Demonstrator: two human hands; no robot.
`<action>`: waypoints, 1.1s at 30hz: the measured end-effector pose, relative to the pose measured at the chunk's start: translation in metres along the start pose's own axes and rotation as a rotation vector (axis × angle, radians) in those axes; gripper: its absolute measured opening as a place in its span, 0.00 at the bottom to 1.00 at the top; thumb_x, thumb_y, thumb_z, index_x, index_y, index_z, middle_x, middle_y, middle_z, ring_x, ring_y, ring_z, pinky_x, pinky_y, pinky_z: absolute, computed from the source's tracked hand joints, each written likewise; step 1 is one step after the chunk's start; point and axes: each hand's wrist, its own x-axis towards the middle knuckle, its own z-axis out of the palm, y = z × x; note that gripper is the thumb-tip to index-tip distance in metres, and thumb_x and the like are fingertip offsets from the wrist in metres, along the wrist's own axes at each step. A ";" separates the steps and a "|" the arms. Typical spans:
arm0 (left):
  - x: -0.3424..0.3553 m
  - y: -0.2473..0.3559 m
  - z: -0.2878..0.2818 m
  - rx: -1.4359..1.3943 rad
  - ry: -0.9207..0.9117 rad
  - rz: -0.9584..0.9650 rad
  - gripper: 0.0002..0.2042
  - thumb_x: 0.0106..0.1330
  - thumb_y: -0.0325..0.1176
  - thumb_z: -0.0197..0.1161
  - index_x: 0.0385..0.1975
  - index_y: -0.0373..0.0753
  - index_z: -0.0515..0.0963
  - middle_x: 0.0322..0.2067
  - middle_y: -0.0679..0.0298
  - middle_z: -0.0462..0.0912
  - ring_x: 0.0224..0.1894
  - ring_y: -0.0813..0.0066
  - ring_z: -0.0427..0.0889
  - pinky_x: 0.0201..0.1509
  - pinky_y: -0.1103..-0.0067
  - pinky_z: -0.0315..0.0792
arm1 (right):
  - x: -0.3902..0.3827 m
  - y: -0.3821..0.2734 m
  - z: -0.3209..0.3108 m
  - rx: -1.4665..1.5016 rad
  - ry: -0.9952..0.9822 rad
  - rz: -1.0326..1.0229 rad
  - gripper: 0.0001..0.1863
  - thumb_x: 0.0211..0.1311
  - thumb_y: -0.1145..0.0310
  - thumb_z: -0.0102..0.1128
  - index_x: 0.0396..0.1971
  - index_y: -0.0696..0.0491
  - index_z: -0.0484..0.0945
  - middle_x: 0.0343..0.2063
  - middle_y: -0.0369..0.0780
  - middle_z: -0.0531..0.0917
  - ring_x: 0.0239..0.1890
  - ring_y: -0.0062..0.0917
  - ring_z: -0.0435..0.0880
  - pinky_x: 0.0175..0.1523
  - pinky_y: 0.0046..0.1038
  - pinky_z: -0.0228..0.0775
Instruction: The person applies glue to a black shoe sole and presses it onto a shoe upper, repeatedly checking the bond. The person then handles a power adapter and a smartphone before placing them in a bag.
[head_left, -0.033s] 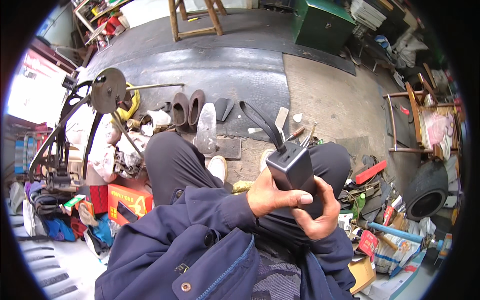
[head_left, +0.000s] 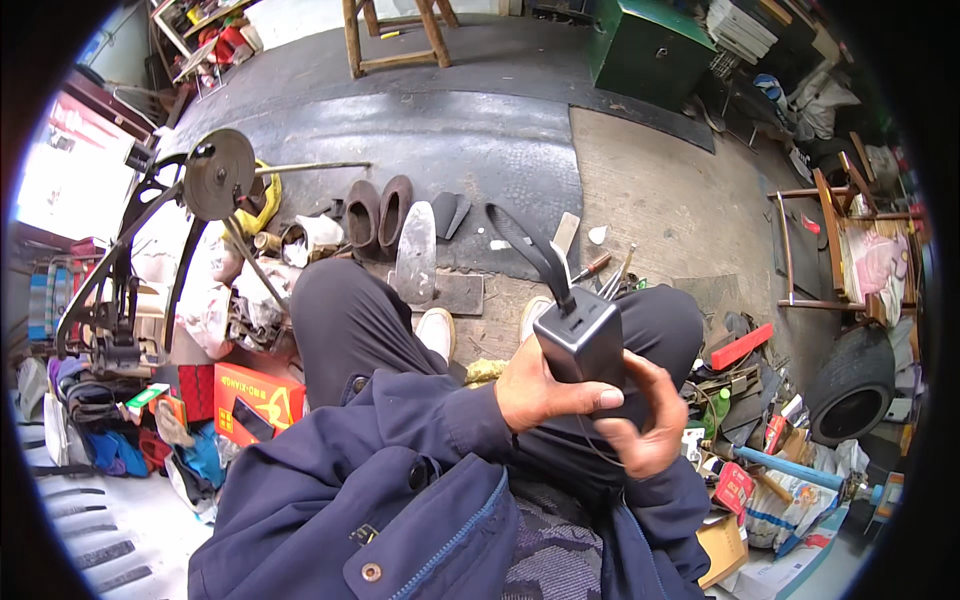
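A black box-shaped power bank (head_left: 578, 345) with ports on its top end stands tilted in front of my chest. My left hand (head_left: 548, 395) is closed round its left side, the thumb lying across the near face. From the top end a flat black strap or cable (head_left: 530, 240) loops up and away. My right hand (head_left: 652, 425) is at the right side of the power bank, fingers curved and thumb apart, slightly blurred; whether a fingertip touches the casing I cannot tell. A thin dark line shows by the right thumb.
Brown shoes (head_left: 378, 215), a metal sole-shaped plate (head_left: 416, 255) and a screwdriver (head_left: 592, 266) lie on the floor ahead. A cast-metal machine with a wheel (head_left: 218, 175) stands left. An orange box (head_left: 258, 402) is beside my left leg, a tyre (head_left: 852, 390) and clutter to the right.
My right thumb and palm have moved a little to the right, away from the power bank. My left hand keeps its hold, and the view has shifted slightly.
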 end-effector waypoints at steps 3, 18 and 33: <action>-0.006 0.000 -0.007 0.172 -0.091 0.131 0.36 0.48 0.28 0.78 0.60 0.37 0.68 0.54 0.62 0.73 0.59 0.73 0.72 0.64 0.74 0.66 | 0.014 0.006 -0.016 0.307 0.035 0.209 0.28 0.71 0.51 0.54 0.52 0.64 0.77 0.46 0.48 0.84 0.52 0.32 0.83 0.61 0.31 0.70; -0.006 -0.021 0.002 0.530 -0.583 0.230 0.31 0.41 0.32 0.80 0.47 0.37 0.72 0.47 0.58 0.73 0.50 0.63 0.74 0.54 0.71 0.69 | 0.068 0.047 -0.047 1.106 0.199 0.417 0.21 0.76 0.63 0.50 0.59 0.62 0.72 0.31 0.40 0.83 0.21 0.19 0.75 0.27 0.27 0.73; -0.002 -0.028 -0.036 0.449 -0.049 0.232 0.32 0.40 0.25 0.77 0.48 0.39 0.69 0.41 0.64 0.75 0.55 0.66 0.77 0.60 0.68 0.70 | 0.055 -0.022 -0.122 -0.184 0.328 0.080 0.10 0.67 0.74 0.58 0.43 0.59 0.85 0.21 0.31 0.76 0.19 0.11 0.65 0.24 0.18 0.53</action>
